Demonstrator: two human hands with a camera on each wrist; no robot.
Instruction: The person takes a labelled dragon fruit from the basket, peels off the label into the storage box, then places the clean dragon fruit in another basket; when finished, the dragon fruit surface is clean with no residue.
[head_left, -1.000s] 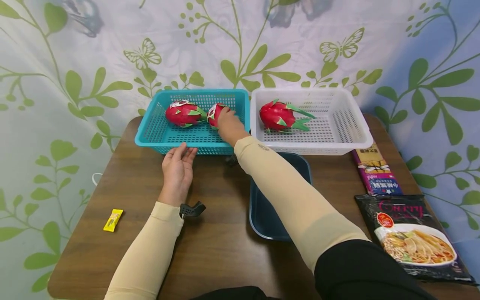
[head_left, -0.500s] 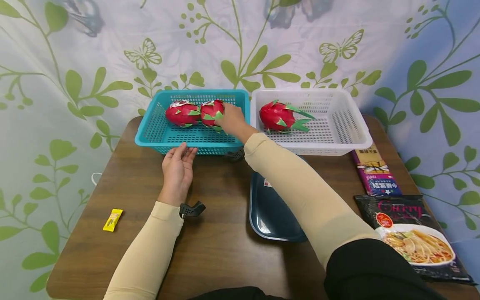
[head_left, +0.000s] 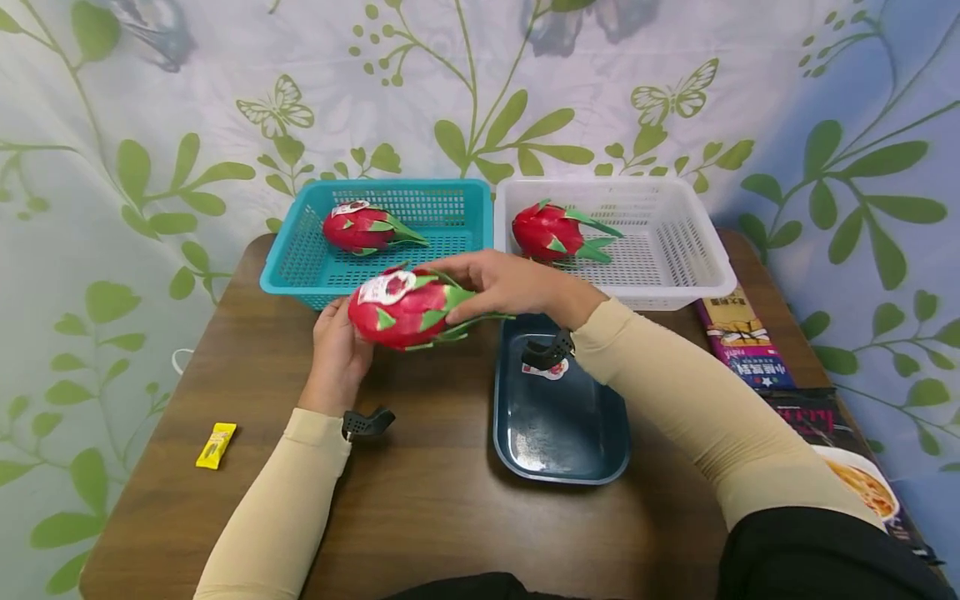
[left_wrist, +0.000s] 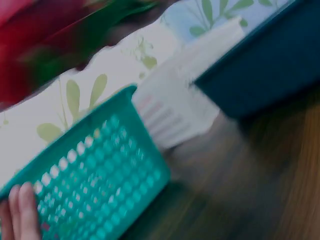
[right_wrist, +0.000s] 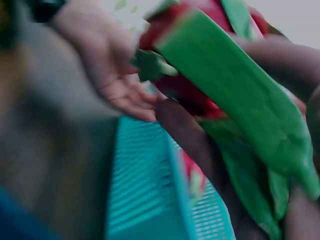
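Note:
My right hand (head_left: 517, 287) grips a dragon fruit (head_left: 401, 310) by its green leafy end, holding it in the air before the teal basket (head_left: 300, 287). A white and red sticker shows on the fruit's upper side. In the head view my left hand (head_left: 337, 358) overlaps the fruit's left end, palm side turned to it, with its fingertips partly hidden. The right wrist view has the left hand (right_wrist: 117, 75) with fingers extended close by the fruit. A second dragon fruit (head_left: 360, 229) lies in the teal basket. Another dragon fruit (head_left: 551, 232) lies in the white basket (head_left: 615, 297).
A dark blue tray (head_left: 558, 433) with a sticker inside stands in front of the white basket. At the right lie a purple pasta packet (head_left: 746, 342) and a black curry noodle bag (head_left: 810, 417), partly behind my sleeve. A small yellow packet (head_left: 217, 446) lies at left.
My right hand has lifted the dragon fruit out of the teal basket and brought it forward to the left hand. The tray, earlier partly covered by the right arm, now shows more fully.

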